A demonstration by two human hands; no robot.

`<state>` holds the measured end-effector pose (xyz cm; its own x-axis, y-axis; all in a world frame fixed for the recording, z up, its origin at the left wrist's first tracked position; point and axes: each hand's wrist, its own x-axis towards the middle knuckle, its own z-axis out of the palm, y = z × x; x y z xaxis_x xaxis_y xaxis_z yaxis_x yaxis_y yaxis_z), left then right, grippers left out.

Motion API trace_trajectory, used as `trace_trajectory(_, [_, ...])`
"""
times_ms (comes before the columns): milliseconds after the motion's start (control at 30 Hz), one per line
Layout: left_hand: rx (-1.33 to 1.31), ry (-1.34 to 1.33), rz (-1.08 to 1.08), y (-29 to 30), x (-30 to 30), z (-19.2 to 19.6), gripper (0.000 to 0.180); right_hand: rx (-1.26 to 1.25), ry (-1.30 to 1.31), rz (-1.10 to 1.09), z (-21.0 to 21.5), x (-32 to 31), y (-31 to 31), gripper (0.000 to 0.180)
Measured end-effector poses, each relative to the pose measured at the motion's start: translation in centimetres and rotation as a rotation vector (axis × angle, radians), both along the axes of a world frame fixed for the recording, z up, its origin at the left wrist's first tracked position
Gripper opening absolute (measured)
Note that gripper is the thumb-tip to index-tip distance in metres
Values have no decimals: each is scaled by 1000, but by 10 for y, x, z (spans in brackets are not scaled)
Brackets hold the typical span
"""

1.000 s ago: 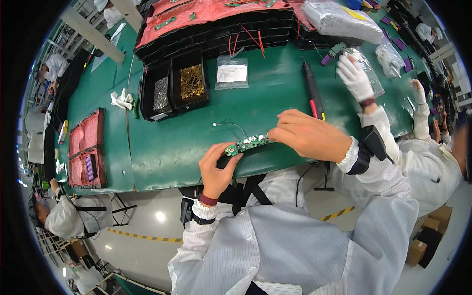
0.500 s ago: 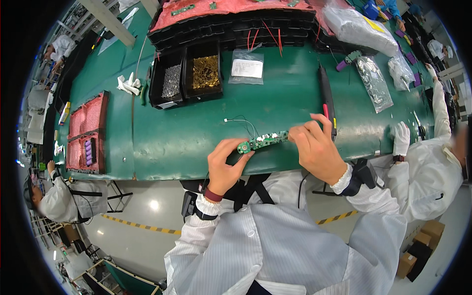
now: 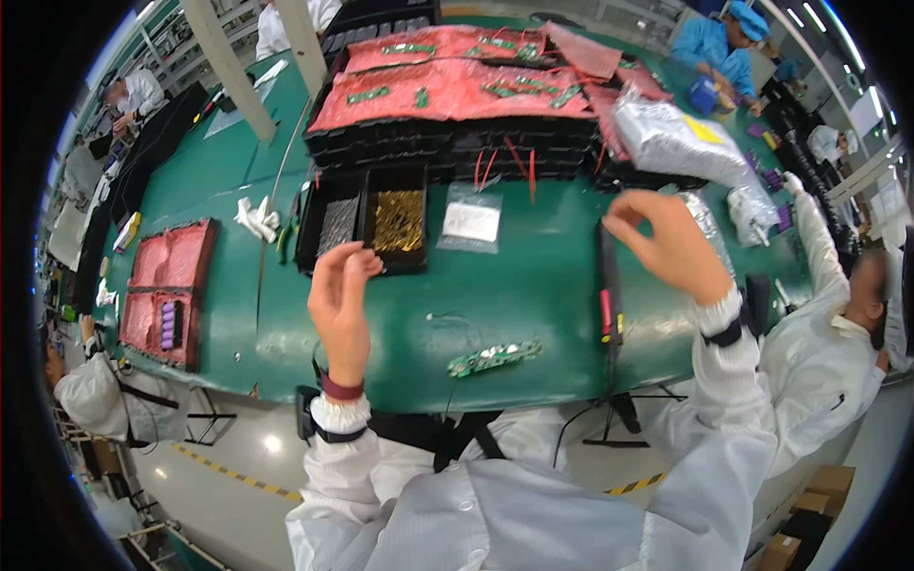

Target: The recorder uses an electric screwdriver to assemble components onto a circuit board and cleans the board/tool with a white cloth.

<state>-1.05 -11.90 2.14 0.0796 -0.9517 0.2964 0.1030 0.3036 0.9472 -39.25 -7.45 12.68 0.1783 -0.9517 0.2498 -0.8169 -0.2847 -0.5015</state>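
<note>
A small green circuit board [image 3: 493, 358] lies flat on the green table [image 3: 533, 285] near its front edge, with neither hand on it. My left hand [image 3: 338, 305] is raised above the table, its fingertips bunched together by the front rim of a black tray of gold parts [image 3: 398, 221]; nothing shows in them. Further right, my right hand [image 3: 666, 243] hovers above the table, thumb and forefinger slightly apart, just over the top end of a long black tool with a red band [image 3: 606, 276]. A thin wire [image 3: 447, 319] lies behind the board.
A tray of grey parts [image 3: 337, 225] and a clear bag [image 3: 471, 222] flank the gold parts. Behind them stand stacked black trays under pink sheets [image 3: 447, 95] and silver bags [image 3: 666, 138]. A pink tray [image 3: 171, 285] and a white cloth [image 3: 255, 219] lie left. A co-worker [image 3: 828, 314] sits right.
Both hands have let go of the circuit board, which now lies on the table. Both have risen from it: the left toward the parts tray, the right up to the black tool's top.
</note>
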Motion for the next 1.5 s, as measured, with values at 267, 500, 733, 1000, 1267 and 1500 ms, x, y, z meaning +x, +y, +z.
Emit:
trace_trajectory(267, [-305, -1091, 77, -86, -42, -34, 21, -183, 239, 12, 21, -30, -201, 18])
trace_trajectory(500, [-290, -892, -2, -70, -28, -23, 19, -129, 448, -74, -27, -27, -295, 26])
trace_trajectory(733, [-244, -803, 21, -40, 1, 5, 17, -17, 416, 5, -8, -17, -309, 14])
trace_trajectory(1000, [-122, -686, -49, -32, 4, -1, 15, -13, 537, -141, 0, 7, -321, 32])
trace_trajectory(1267, [-74, -597, -112, -33, -1, 0, 15, -665, 105, -282, 49, 2, -306, 18])
trace_trajectory(1500, [-69, -274, -32, -22, 15, 26, 23, -714, -444, -152, 119, 36, -213, 21])
